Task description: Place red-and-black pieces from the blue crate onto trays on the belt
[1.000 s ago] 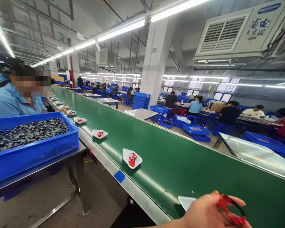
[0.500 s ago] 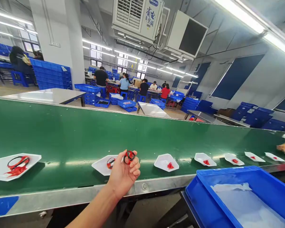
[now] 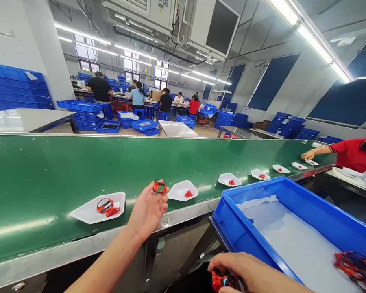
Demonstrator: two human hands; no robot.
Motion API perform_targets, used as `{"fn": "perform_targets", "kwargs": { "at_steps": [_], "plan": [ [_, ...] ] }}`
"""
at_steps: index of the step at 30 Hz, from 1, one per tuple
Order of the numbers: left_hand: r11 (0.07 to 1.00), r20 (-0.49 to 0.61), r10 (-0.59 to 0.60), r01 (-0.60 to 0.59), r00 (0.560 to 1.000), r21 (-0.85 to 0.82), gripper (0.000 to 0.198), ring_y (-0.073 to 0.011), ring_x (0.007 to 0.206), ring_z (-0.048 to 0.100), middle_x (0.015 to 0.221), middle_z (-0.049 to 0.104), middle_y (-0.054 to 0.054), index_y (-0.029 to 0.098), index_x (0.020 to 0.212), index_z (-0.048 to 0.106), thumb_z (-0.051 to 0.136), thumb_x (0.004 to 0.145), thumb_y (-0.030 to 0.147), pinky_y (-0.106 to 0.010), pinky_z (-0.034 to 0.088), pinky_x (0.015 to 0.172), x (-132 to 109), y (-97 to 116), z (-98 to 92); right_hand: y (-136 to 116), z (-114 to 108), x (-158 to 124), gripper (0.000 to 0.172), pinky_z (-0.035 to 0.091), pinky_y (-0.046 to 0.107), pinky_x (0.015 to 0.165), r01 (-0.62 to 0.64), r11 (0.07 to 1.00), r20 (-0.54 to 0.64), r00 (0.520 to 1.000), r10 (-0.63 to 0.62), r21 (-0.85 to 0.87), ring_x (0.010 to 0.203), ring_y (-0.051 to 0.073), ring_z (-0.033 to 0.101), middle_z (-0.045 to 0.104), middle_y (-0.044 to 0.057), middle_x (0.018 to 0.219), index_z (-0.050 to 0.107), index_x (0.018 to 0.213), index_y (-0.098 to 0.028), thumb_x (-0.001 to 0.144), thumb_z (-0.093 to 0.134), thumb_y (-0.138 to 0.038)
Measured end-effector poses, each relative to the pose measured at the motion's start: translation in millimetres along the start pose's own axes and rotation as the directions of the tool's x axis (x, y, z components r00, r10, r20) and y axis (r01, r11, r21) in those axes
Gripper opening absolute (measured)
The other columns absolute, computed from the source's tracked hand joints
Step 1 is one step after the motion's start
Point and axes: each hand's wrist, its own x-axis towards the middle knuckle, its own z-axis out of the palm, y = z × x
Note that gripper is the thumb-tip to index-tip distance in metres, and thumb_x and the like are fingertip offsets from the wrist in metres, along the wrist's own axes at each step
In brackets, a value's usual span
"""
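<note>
Left hand [image 3: 148,211] pinching red-black ring-shaped band [image 3: 159,187]. Right hand [image 3: 236,266] gripping red-black bundle [image 3: 217,281], fingers hiding much. Right of both: tangled red-black heap [image 3: 355,266], cut off.

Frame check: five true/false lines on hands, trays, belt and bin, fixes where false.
1. The left hand holds a red-and-black ring. True.
2. The right hand is empty. False: the right hand holds red-and-black pieces.
3. The leftmost white tray sits on the green belt. True.
4. The blue bin is full to the rim. False: the blue bin shows a pale sheet and one red-and-black pile.
5. A co-worker's hand is at the belt. True.
</note>
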Motion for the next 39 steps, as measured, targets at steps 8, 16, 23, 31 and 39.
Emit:
{"fn": "perform_targets", "kwargs": {
  "at_steps": [8,16,23,31,39],
  "plan": [
    [0.437,0.2,0.538,-0.474,0.819,0.764,0.053,-0.0186,0.098,0.052,0.09,0.065,-0.001,0.026,0.105,0.065,0.079,0.056,0.01,-0.024,0.033,0.096,26,-11,1.2,4,3,-1,0.028,0.045,0.022,0.072,-0.029,1.0,0.002,1.0,0.029,-0.007,0.082,0.016,0.06,0.067,0.002,0.094,0.064,0.106,-0.026,0.08,0.057,-0.031],
    [-0.297,0.5,0.506,-0.402,0.703,0.866,0.054,-0.025,0.099,0.053,0.1,0.067,-0.004,0.022,0.125,0.049,0.064,0.073,0.022,-0.047,0.017,0.108,42,-15,-18.4,13,2,-2,0.034,0.044,0.024,0.078,-0.042,0.996,0.03,0.999,0.04,0.076,0.089,0.018,0.058,0.065,0.003,0.101,0.062,0.112,-0.026,0.079,0.06,-0.034],
    [-0.414,0.537,0.468,-0.362,0.702,0.835,0.058,-0.0277,0.112,0.05,0.121,0.057,-0.012,0.018,0.126,0.043,0.062,0.076,0.039,-0.047,0.034,0.099,25,-9,-4.5,8,-7,4,0.042,0.046,0.023,0.064,0.021,0.711,-0.041,0.999,0.011,0.703,0.084,0.015,0.057,0.059,0.007,0.11,0.045,0.127,-0.026,0.087,0.054,-0.036],
    [-0.029,0.725,0.055,-0.725,0.686,0.688,0.056,-0.0221,0.116,0.049,0.126,0.052,-0.004,0.03,0.124,0.041,0.067,0.074,0.037,-0.038,0.04,0.098,-31,-31,51.3,13,-16,10,0.032,0.042,0.017,0.054,0.148,0.249,-0.149,0.989,-0.014,0.957,0.065,0.007,0.054,0.063,0.011,0.103,0.057,0.116,-0.018,0.092,0.046,-0.035],
    [0.046,0.748,0.06,-0.75,0.661,0.66,0.045,-0.0203,0.115,0.048,0.123,0.052,-0.004,0.029,0.122,0.043,0.06,0.08,0.023,-0.037,0.04,0.098,-30,-57,61.5,16,-16,12,0.036,0.037,0.014,0.043,0.105,0.256,-0.118,0.992,0.037,0.961,0.053,0.005,0.048,0.065,0.008,0.089,0.062,0.108,-0.019,0.089,0.049,-0.045]
  ]
}}
